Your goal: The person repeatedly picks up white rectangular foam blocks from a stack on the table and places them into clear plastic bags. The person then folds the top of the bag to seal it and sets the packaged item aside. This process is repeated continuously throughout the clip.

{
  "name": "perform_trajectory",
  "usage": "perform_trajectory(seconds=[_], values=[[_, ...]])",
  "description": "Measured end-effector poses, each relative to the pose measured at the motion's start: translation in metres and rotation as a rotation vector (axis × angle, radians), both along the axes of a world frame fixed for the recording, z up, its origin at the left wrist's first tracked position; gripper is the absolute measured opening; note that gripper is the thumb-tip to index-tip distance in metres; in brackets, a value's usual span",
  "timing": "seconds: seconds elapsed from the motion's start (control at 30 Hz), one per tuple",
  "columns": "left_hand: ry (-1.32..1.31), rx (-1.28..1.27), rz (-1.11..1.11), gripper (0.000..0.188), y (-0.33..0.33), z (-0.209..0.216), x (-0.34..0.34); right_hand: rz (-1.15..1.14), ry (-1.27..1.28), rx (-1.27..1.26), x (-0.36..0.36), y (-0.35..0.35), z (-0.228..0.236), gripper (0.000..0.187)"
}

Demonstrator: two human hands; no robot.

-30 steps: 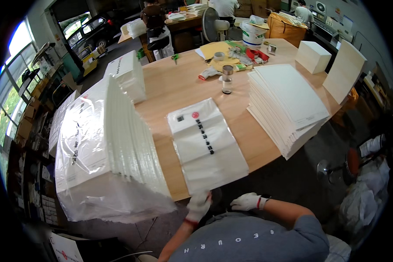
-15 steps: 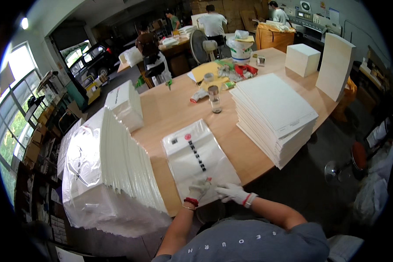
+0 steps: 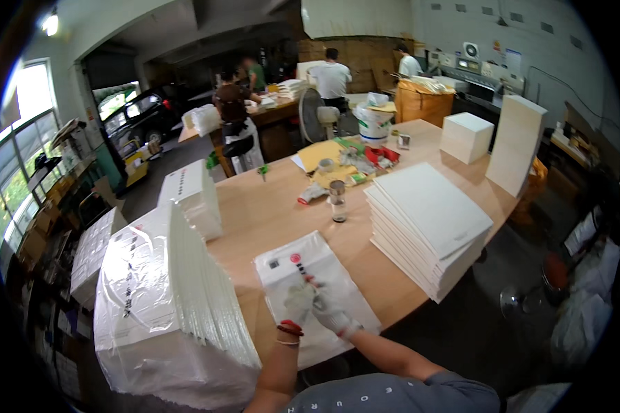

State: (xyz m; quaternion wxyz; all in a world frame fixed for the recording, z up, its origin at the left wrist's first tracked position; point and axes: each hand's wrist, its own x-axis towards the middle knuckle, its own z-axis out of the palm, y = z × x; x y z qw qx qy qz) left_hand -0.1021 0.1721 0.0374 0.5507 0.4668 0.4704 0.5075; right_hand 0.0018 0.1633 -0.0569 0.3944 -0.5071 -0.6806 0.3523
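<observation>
A flat white plastic bag (image 3: 344, 299) with a red mark and dark print lies on the table in front of me. Both my hands wear white gloves and are close together over its middle. My left hand (image 3: 298, 303) is closed, with a small reddish bit at its fingertips that I cannot make out. Against it, from the right, comes my right hand (image 3: 332, 315); its fingers are blurred and partly hidden. To the left stands a tall stack of plastic-wrapped white sheets (image 3: 141, 275). On the right is a fanned stack of bare white sheets (image 3: 430, 206).
Past the bag stands a glass jar (image 3: 337, 202), near yellow paper (image 3: 320, 157), gloves and a tape roll (image 3: 326, 165). A white bucket (image 3: 375, 124), a white block (image 3: 466, 138) and a tall white stack (image 3: 515, 144) stand farther back. Several people work beyond a fan (image 3: 311, 118).
My hands have moved away from me over the bag and drawn together, covering more of its print. The whole view has tilted upward.
</observation>
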Motion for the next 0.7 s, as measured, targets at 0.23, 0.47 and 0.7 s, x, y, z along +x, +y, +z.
perform_trajectory(seconds=[0.23, 0.47, 0.7], values=[[0.653, 0.195, -0.06, 0.039, -0.01, 0.03, 0.009, 0.43, -0.24, 0.062, 0.067, -0.039, 0.026, 0.026], [1.072, 0.789, 0.326, 0.039, -0.049, 0.046, 0.005, -0.219, -0.928, 0.606, 0.263, -0.023, 0.192, 0.062], [0.441, 0.593, -0.21, 0.033, -0.084, 0.032, 0.054, -0.2, -0.725, 0.511, 0.322, 0.006, 0.174, 0.028]])
